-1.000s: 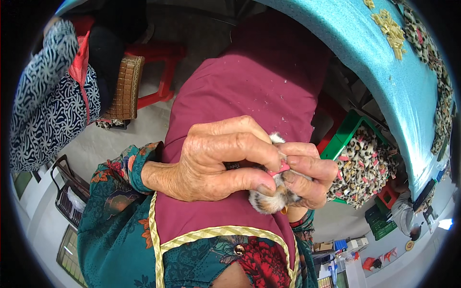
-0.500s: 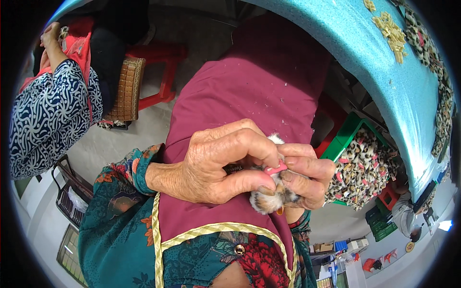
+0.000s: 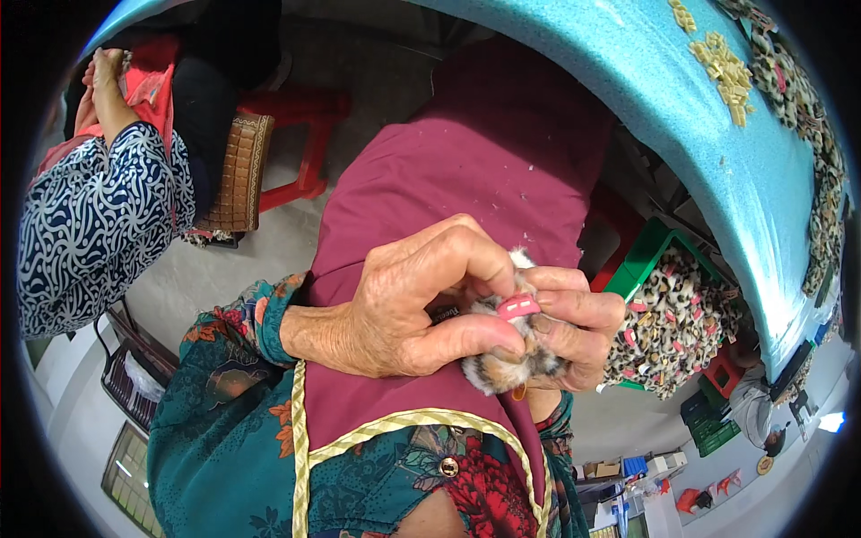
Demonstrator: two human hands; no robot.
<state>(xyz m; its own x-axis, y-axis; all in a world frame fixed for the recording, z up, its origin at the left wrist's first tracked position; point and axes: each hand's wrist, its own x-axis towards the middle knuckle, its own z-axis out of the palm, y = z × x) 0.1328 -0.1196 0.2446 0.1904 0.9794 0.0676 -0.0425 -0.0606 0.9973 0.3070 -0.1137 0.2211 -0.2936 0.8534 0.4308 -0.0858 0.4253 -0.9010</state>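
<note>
Over my lap, both hands meet around a small furry plush piece [image 3: 489,375] with white, black and orange-brown patches. A pink curved strip with small white blocks [image 3: 518,308] sits on its upper side, between my fingertips. My left hand [image 3: 404,300] pinches the plush beside the strip, its thumb pressed on the fur and its index finger bent above. My right hand [image 3: 581,327] grips the plush from the other side, fingers curled around it and touching the strip's end. A dark label [image 3: 443,313] partly shows behind my left fingers. The plush's underside is hidden.
A green crate [image 3: 644,260] full of similar furry pieces stands at my right. Beige small parts [image 3: 723,72] and more furry pieces [image 3: 789,85] lie on the blue-covered table [image 3: 664,72]. At left, another person in a patterned sleeve [image 3: 103,224] sits near a red stool [image 3: 309,148].
The pink strip has turned to show its white blocks more fully. My left index finger has lifted back off it, while the thumb still presses near the fur.
</note>
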